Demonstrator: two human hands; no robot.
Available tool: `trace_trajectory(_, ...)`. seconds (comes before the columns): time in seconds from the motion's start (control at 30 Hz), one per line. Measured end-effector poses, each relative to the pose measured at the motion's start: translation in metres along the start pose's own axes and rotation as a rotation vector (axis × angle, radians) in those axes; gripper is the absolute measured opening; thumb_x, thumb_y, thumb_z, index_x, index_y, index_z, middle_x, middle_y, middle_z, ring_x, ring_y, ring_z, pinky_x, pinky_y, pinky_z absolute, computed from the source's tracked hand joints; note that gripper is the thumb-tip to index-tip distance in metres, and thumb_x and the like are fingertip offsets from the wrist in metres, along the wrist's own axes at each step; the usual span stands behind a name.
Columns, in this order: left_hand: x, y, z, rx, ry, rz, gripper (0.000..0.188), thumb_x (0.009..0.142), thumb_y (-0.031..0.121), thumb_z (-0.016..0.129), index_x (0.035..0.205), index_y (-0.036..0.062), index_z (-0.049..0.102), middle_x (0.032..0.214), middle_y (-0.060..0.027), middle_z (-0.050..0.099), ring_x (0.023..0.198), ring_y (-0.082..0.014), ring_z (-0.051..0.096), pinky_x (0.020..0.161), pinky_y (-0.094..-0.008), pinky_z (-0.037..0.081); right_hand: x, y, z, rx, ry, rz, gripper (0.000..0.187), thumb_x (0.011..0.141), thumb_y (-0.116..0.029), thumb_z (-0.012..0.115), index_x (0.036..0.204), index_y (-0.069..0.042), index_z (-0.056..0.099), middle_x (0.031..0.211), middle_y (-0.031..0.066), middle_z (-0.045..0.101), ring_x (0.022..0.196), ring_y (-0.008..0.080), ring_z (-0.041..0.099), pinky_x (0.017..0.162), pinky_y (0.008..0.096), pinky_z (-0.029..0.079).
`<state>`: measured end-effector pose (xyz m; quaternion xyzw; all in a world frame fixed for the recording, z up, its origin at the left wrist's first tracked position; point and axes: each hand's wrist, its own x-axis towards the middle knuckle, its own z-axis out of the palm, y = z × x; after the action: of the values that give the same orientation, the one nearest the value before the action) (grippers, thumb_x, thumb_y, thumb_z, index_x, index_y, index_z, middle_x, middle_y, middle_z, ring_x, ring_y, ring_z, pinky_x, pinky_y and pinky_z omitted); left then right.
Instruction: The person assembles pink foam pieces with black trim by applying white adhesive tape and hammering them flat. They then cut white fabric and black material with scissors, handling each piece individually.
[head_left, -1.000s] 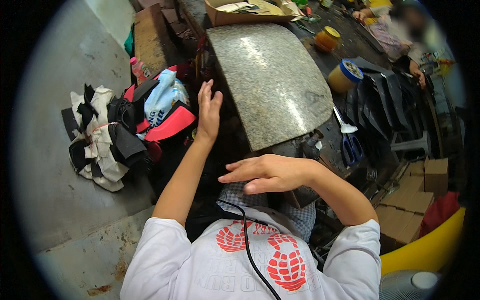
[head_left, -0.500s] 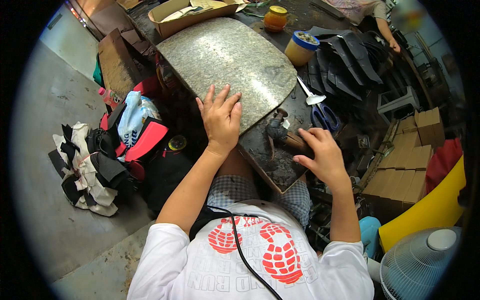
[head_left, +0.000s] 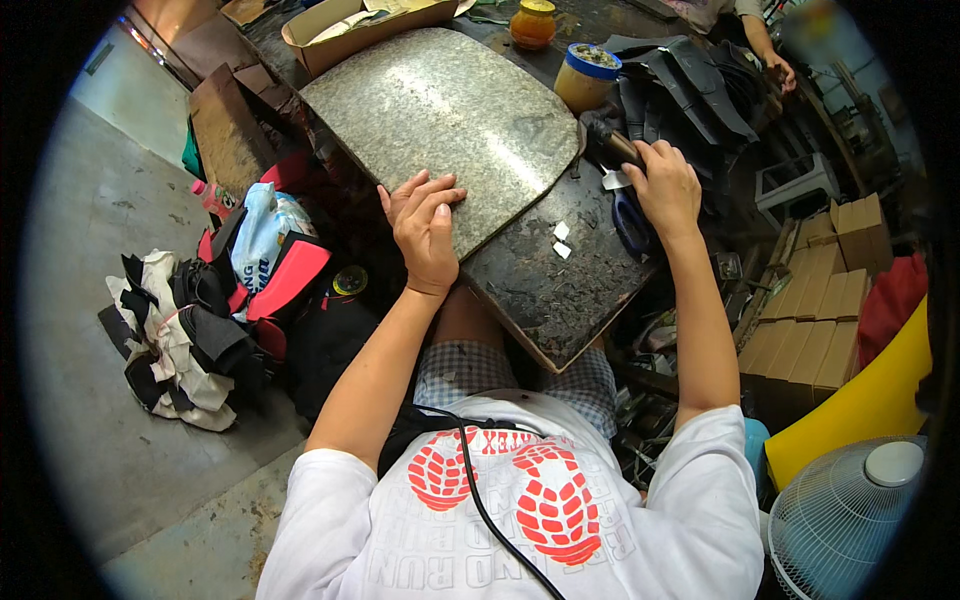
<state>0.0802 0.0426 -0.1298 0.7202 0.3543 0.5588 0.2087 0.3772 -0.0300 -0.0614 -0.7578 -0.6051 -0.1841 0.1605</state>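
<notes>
My left hand (head_left: 425, 232) rests with its fingers loosely spread on the near left edge of a speckled grey stone slab (head_left: 440, 110). My right hand (head_left: 667, 188) is closed round the brown handle of a hammer (head_left: 622, 147), whose dark head lies by the slab's right edge. Beneath that hand are scissors (head_left: 630, 222) with dark blue handles, partly hidden, and a white piece (head_left: 615, 180) beside them. Two small white scraps (head_left: 561, 240) lie on the dark bench top (head_left: 545, 300) near the slab.
Beyond the slab stand a blue-rimmed jar (head_left: 587, 78), an orange jar (head_left: 532, 25) and a cardboard box (head_left: 300, 45). Black cut pieces (head_left: 690, 95) are heaped at right, near another person's hand (head_left: 780, 72). Brown cartons (head_left: 815, 320) and a fan (head_left: 850, 520) stand at lower right.
My right hand has moved away from me with the hammer, from the bench's near corner to beside the scissors. The white scraps now show. My left hand stays on the slab.
</notes>
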Motion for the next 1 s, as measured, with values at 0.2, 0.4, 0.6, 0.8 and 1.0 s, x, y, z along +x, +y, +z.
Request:
trace_trajectory(0.2,0.000,-0.002,0.000,-0.005,0.013,0.027,0.029,0.088,0.019,0.046,0.087,0.0095,0.073,0.107,-0.0053,0.071,0.122,-0.0298,0.053,0.119,-0.0543,0.006,-0.005,-0.013,-0.001,-0.085,0.203,-0.117,0.044,0.077,-0.020,0.077,0.119,-0.012,0.067,0.108,0.0070,0.062,0.104,0.0270,0.059,0.088,0.0408,0.048)
trace_trajectory(0.4,-0.001,-0.004,0.000,0.003,0.017,0.052,0.029,0.088,0.020,0.045,0.087,0.0099,0.073,0.107,-0.0056,0.071,0.121,-0.0299,0.054,0.118,-0.0553,0.007,-0.051,-0.086,0.008,0.048,-0.303,-0.161,0.075,0.090,-0.050,0.061,0.138,0.006,0.046,0.147,0.0301,0.039,0.139,0.0432,0.034,0.116,0.0487,0.026)
trace_trajectory(0.6,-0.001,-0.005,0.000,-0.008,0.020,0.059,0.029,0.089,0.021,0.046,0.088,0.0107,0.073,0.107,-0.0049,0.071,0.121,-0.0292,0.054,0.118,-0.0550,0.007,-0.122,-0.122,-0.038,0.483,-0.424,-0.603,0.089,0.088,-0.062,0.056,0.145,0.004,0.038,0.155,0.0270,0.028,0.145,0.0405,0.026,0.119,0.0499,0.019)
trace_trajectory(0.8,-0.003,-0.008,0.000,0.006,0.027,0.074,0.028,0.089,0.020,0.046,0.089,0.0108,0.073,0.107,-0.0046,0.071,0.121,-0.0288,0.054,0.118,-0.0552,0.007,-0.078,-0.091,-0.051,1.072,-0.621,-0.536,0.059,0.097,-0.044,0.051,0.137,0.000,0.051,0.145,0.0196,0.048,0.137,0.0335,0.043,0.115,0.0469,0.030)
trace_trajectory(1.0,-0.003,-0.008,-0.002,0.013,0.014,0.079,0.028,0.089,0.021,0.047,0.089,0.0105,0.073,0.108,-0.0042,0.071,0.121,-0.0288,0.054,0.118,-0.0555,0.008,-0.077,-0.105,-0.014,0.172,-0.410,-0.302,0.091,0.088,-0.061,0.055,0.145,0.007,0.036,0.154,0.0312,0.027,0.146,0.0423,0.022,0.120,0.0478,0.016)
